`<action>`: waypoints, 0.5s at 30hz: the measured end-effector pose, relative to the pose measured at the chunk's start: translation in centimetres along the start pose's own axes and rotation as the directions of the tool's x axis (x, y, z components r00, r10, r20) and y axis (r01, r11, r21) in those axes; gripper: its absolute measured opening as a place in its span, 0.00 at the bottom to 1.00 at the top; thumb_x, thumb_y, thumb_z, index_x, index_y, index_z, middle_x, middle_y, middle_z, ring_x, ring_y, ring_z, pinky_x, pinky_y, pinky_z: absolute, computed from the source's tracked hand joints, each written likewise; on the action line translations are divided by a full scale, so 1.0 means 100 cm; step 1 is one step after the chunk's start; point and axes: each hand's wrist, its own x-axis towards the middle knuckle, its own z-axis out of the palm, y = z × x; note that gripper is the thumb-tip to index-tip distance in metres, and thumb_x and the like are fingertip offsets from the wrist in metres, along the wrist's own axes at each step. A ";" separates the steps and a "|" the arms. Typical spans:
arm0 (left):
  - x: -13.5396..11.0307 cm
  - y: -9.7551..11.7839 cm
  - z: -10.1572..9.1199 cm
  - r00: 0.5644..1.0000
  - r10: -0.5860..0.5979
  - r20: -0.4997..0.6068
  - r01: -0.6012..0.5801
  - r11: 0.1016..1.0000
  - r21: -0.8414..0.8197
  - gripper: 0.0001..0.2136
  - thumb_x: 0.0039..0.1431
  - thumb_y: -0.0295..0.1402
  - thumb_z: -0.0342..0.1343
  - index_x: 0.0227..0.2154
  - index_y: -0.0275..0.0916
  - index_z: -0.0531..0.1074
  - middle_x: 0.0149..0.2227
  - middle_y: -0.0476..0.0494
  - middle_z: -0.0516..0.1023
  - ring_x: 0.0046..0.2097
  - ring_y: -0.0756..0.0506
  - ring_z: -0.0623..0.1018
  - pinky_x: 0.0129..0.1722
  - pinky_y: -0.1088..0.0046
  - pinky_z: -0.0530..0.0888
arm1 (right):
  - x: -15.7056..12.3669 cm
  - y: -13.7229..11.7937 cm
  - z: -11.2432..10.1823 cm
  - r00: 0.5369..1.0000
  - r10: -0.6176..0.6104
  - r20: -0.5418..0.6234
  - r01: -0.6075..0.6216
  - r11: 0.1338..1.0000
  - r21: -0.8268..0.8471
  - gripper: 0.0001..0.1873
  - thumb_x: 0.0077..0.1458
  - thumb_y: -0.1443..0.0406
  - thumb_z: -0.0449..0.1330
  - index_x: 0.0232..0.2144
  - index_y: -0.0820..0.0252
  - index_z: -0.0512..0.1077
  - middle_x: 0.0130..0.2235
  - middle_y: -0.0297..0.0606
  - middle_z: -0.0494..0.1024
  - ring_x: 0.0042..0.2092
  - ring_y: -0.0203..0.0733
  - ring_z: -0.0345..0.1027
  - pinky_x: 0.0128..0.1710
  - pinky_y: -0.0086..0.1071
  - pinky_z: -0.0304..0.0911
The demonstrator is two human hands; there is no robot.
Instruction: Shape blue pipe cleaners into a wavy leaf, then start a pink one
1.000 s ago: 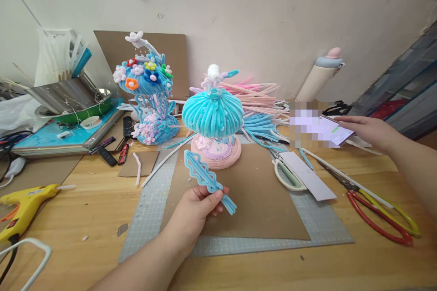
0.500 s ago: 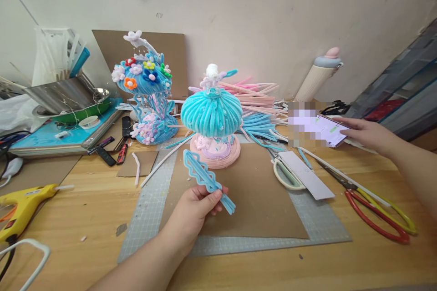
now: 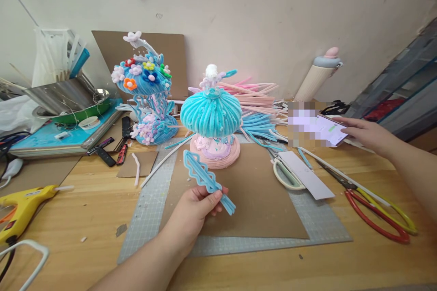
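My left hand (image 3: 194, 209) is closed round a bundle of wavy light-blue pipe cleaners (image 3: 205, 177), held up over the brown cardboard sheet (image 3: 259, 200). Just beyond it stands a blue pipe-cleaner mushroom (image 3: 211, 113) on a pink round base (image 3: 215, 152). My right hand (image 3: 368, 136) rests on a phone (image 3: 329, 129) at the right, fingers stretched along its edge. A second, flower-covered blue mushroom model (image 3: 146, 95) stands further back left.
A grey cutting mat (image 3: 150, 209) lies under the cardboard. White-handled scissors (image 3: 288, 177) and red-and-yellow shears (image 3: 375, 209) lie on the right. A yellow glue gun (image 3: 23, 204) sits at the left edge. Loose pink and blue pipe cleaners (image 3: 259, 100) pile up behind, near a bottle (image 3: 319, 75).
Both hands keep their places; the view has shifted very slightly. The right hand stays on the phone.
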 end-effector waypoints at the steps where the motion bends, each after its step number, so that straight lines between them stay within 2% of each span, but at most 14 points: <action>1: 0.000 0.000 0.000 1.000 -0.004 -0.002 0.004 1.000 -0.002 0.10 0.46 0.38 0.60 0.30 0.36 0.77 0.22 0.48 0.72 0.25 0.52 0.67 0.27 0.77 0.62 | 0.001 0.002 0.000 1.000 -0.004 0.029 0.004 1.000 0.005 0.25 0.43 0.64 0.53 0.47 0.55 0.67 0.45 0.37 0.74 0.43 0.46 0.69 0.43 0.35 0.64; 7: 0.000 -0.001 0.000 1.000 -0.010 0.000 0.010 1.000 0.002 0.10 0.46 0.38 0.61 0.29 0.37 0.77 0.22 0.49 0.72 0.26 0.53 0.67 0.27 0.78 0.61 | 0.004 0.008 0.003 0.994 -0.043 0.102 0.045 0.999 -0.015 0.32 0.40 0.60 0.57 0.51 0.58 0.60 0.48 0.42 0.70 0.45 0.49 0.65 0.47 0.38 0.59; 15: 0.000 -0.001 -0.001 1.000 0.003 0.009 -0.003 1.000 0.018 0.11 0.47 0.38 0.60 0.30 0.36 0.77 0.23 0.47 0.72 0.25 0.52 0.66 0.27 0.77 0.61 | 0.005 0.014 0.008 0.993 -0.086 0.082 0.091 0.995 -0.048 0.29 0.43 0.60 0.55 0.50 0.54 0.59 0.51 0.41 0.67 0.48 0.49 0.63 0.49 0.38 0.56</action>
